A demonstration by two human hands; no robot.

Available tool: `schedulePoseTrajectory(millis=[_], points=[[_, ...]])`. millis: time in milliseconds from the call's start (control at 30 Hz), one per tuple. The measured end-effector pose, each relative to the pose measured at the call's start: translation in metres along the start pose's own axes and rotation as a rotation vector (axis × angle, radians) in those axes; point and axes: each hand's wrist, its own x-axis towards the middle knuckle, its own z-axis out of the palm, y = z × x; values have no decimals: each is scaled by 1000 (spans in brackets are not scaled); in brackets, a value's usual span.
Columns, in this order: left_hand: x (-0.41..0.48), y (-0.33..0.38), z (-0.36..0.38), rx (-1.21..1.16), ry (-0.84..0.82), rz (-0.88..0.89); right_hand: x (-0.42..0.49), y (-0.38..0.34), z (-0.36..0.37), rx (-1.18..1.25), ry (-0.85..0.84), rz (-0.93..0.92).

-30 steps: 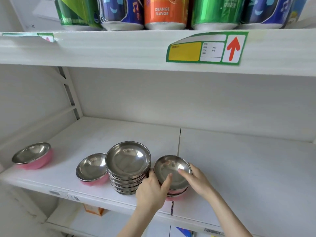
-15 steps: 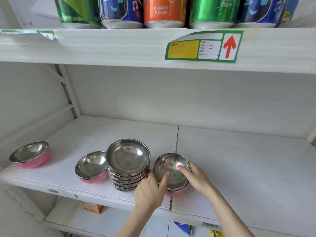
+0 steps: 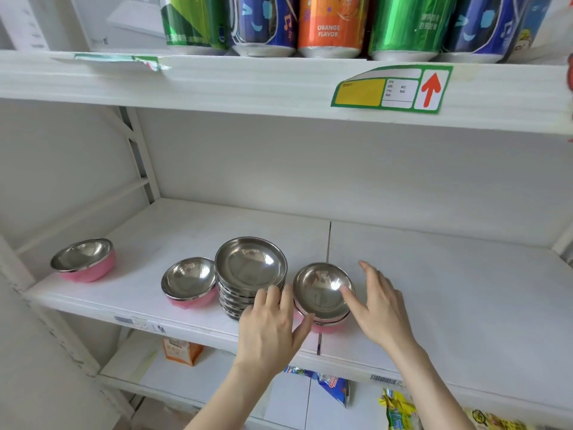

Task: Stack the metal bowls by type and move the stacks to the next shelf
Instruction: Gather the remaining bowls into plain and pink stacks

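A short stack of pink-sided metal bowls (image 3: pixel 322 291) sits near the front of the white shelf (image 3: pixel 434 299), right at the seam between two shelf boards. To its left stands a taller stack of plain steel dishes (image 3: pixel 250 268). A single pink bowl (image 3: pixel 189 282) sits left of that, and another pink bowl (image 3: pixel 83 259) rests at the far left. My left hand (image 3: pixel 271 324) is spread between the two stacks, thumb beside the pink stack. My right hand (image 3: pixel 379 302) hovers with fingers apart just right of the pink stack, holding nothing.
Drink cans (image 3: pixel 331 26) line the shelf above, which carries a green and yellow price label (image 3: pixel 390 90). The lower shelf holds an orange carton (image 3: pixel 181 352) and snack packets (image 3: pixel 328 383). An upright shelf post (image 3: pixel 139 153) stands at the back left.
Both hands have come off the pink bowl stack: the right hand lifted off its rim and spread to the right, and the left hand's fingers opened towards the steel dishes. The stack stays put.
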Motion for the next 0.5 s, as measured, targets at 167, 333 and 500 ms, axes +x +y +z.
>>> schedulePoseTrajectory(millis=[167,333,500], points=[[-7,-24,-31,65,69,93,-26,-32,-18,-189,161,-144],[-15,-73,-58,86,35,100,-47,-86,-15,-244,211,-188],[-30,-146,-78,124,-13,93,-62,-149,15,-233,234,-190]])
